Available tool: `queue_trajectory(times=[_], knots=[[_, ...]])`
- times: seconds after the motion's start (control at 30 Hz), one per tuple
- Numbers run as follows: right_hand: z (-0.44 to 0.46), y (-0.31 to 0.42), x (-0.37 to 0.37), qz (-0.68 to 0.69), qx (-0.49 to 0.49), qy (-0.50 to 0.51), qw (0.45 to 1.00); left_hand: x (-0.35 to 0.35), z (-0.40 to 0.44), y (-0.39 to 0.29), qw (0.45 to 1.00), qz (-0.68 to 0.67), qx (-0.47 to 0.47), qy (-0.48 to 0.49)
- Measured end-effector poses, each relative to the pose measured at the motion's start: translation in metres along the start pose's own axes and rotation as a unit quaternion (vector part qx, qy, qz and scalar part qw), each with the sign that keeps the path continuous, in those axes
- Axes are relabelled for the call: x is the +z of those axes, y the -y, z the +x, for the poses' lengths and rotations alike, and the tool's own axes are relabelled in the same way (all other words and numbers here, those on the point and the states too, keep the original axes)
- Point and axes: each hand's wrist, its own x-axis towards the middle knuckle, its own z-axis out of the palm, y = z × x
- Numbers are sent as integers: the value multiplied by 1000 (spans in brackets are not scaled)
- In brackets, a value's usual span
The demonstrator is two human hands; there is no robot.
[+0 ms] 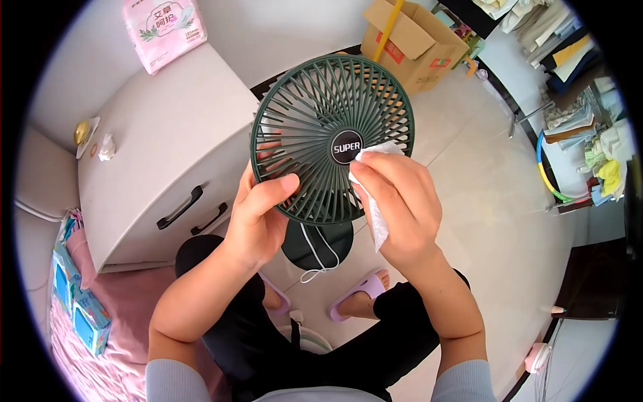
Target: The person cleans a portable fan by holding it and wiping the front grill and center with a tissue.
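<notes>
So a dark green fan (315,134) is being held up around the upper centre of the frame, grille facing the camera. Its left edge is gripped by the left hand (258,218), thumb laid on the front of the grille and fingers wrapped behind. A white tissue (377,224) is pinched in the right hand (402,208), fingers bunched together on it, and it's being pressed to the grille right beside the SUPER badge (346,147). A dark round base (341,244) can be seen just below the grille, with a white cord (320,258) looped over it. At upper left, a pink pack (165,30) is parked on a pale cabinet (167,100). A cardboard box (422,60) is placed at upper right of centre, and a pink bed (144,291) is partly shown at lower left.
</notes>
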Motion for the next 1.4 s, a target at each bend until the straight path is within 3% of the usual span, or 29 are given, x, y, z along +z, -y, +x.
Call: queue_trajectory(times=[0.23,0.4,0.53,0.63,0.73,0.9,1.0,1.27,1.4], knots=[[3,4,-9,-18,3,50,999,-8,1,-9,999,25,18,-14],[2,-8,-22,-26,68,104,992,-21,6,-13,997,-17,30,-75],[5,-9,-20,-13,116,10,993,-16,5,-4,998,-20,21,-55],[6,-1,-14,-11,100,-34,994,-6,3,3,1000,-9,14,-19],[-4,1,0,-42,-8,17,999,2,2,5,1000,-16,-13,-8],[-5,-4,-2,-50,-12,41,998,-14,6,-5,998,-38,8,-45],[-6,-5,-3,-53,37,38,997,-19,7,-12,996,-42,32,-72],[0,9,-1,-19,-11,8,1000,-3,-3,4,999,-36,-15,8],[1,0,-5,-12,-9,11,1000,-5,2,-4,1000,-20,-4,4]])
